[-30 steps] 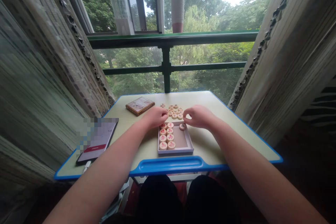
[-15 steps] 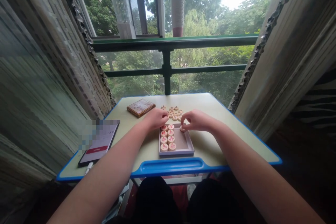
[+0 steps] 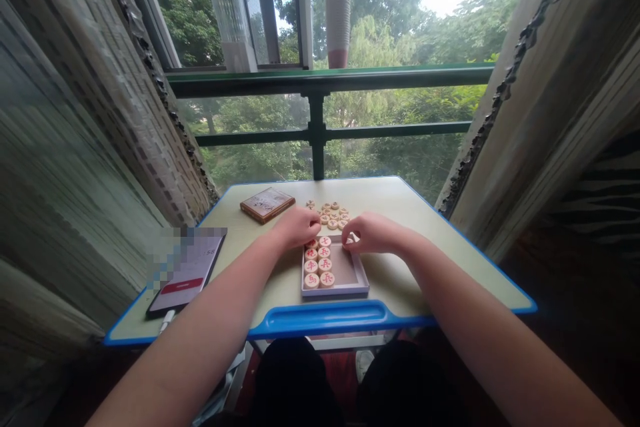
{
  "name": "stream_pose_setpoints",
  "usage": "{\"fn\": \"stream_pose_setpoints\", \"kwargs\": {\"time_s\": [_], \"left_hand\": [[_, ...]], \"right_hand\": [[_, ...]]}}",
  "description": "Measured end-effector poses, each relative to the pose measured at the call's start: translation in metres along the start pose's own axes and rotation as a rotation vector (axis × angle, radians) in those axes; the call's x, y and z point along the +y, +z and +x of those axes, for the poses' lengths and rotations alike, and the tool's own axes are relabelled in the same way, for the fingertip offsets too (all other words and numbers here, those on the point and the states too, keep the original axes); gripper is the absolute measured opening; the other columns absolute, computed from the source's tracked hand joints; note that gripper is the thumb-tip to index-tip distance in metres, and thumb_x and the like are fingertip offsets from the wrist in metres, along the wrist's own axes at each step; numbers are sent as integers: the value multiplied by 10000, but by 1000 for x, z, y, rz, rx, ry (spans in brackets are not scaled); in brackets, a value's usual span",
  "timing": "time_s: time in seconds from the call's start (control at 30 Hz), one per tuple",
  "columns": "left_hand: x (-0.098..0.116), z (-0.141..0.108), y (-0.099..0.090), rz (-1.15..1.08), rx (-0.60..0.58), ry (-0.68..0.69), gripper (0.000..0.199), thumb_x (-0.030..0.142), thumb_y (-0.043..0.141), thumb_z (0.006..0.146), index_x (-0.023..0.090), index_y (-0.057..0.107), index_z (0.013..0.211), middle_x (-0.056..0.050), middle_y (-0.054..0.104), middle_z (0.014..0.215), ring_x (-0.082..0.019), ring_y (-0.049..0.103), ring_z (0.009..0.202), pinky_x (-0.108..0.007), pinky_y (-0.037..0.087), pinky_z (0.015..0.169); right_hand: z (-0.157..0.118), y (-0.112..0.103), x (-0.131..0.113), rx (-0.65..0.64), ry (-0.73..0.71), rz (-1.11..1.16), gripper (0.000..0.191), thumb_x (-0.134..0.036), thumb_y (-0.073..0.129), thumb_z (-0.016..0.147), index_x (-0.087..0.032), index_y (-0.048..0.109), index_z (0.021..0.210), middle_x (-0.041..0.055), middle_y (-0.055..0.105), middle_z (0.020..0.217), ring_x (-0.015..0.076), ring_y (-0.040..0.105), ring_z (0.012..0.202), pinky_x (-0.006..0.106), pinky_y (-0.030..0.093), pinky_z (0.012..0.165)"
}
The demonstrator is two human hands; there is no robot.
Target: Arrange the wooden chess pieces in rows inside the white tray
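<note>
An open shallow tray (image 3: pixel 335 292) lies near the table's front edge. Round pieces with red characters (image 3: pixel 325 265) fill two columns on its left side. Over the tray's back right corner, my right hand (image 3: pixel 369 232) pinches a round piece (image 3: pixel 351 239), mostly hidden by the fingers. My left hand (image 3: pixel 300 227) is closed at the tray's back left corner, and what it holds, if anything, is hidden. Just behind the tray, several more round pieces (image 3: pixel 333 215) lie loose on the table between and beyond my hands.
A flat brown box (image 3: pixel 267 205) sits at the back left of the pale table (image 3: pixel 415 213). On the left edge lies a tablet or phone (image 3: pixel 187 280) with a white cable. Curtains flank both sides, and a green railing (image 3: pixel 320 83) stands behind.
My right hand has shifted slightly to the left, and its fingers now cover more of the pinched piece. My left hand has barely moved.
</note>
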State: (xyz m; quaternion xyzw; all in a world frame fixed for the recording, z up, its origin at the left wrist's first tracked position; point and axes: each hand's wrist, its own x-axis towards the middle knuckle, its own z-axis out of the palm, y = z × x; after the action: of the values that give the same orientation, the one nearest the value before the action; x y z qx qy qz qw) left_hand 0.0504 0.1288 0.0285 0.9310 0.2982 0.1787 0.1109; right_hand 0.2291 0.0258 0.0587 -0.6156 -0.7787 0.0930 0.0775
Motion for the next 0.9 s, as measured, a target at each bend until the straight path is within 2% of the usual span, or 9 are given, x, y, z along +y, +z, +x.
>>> {"fn": "stream_pose_setpoints", "kwargs": {"time_s": [0.2,0.37,0.47,0.53,0.67,0.8,0.9], "left_hand": [[-5,1,1,-22,36,-13,218,215,467,720,153,662,645,-22,649,633,-122,527,588,-229,376,587],[-10,2,-1,16,102,-153,251,219,450,732,162,694,720,-40,682,696,-149,574,644,-243,423,628],[-11,2,-1,41,103,-173,268,185,463,712,176,711,813,-46,704,820,-168,603,743,-252,457,709],[-12,2,0,39,88,-140,292,177,476,707,180,716,872,-49,702,905,-180,612,817,-259,469,777],[-16,3,3,8,65,-104,320,169,484,720,185,724,932,-53,675,1038,-188,612,919,-265,468,872],[-25,6,4,16,132,-118,412,58,424,704,185,722,957,-53,667,1065,-197,587,1003,-292,445,950],[-28,9,4,-27,174,-137,517,-30,396,641,188,711,987,-43,671,1071,-187,565,1052,-304,428,982]], "right_hand": [[-1,-2,3,40,-20,54,173,-217,615,673,-230,737,794,-16,620,619,92,472,527,209,331,520],[8,6,16,277,45,27,199,-216,547,765,-206,730,843,11,619,633,108,477,541,230,342,549],[18,17,27,377,-25,80,217,-209,521,807,-198,724,882,45,629,786,126,534,657,236,393,633],[24,25,32,372,-74,150,230,-171,511,817,-192,726,896,57,609,835,136,560,747,240,420,718],[33,34,39,331,-56,211,262,-92,513,784,-197,738,869,51,568,827,142,560,779,257,437,783],[37,36,41,357,-50,248,275,-81,509,781,-200,738,877,47,563,826,146,564,799,268,438,810],[38,36,42,362,-59,247,290,-80,511,785,-216,737,906,54,571,853,163,559,847,286,429,841]]}}
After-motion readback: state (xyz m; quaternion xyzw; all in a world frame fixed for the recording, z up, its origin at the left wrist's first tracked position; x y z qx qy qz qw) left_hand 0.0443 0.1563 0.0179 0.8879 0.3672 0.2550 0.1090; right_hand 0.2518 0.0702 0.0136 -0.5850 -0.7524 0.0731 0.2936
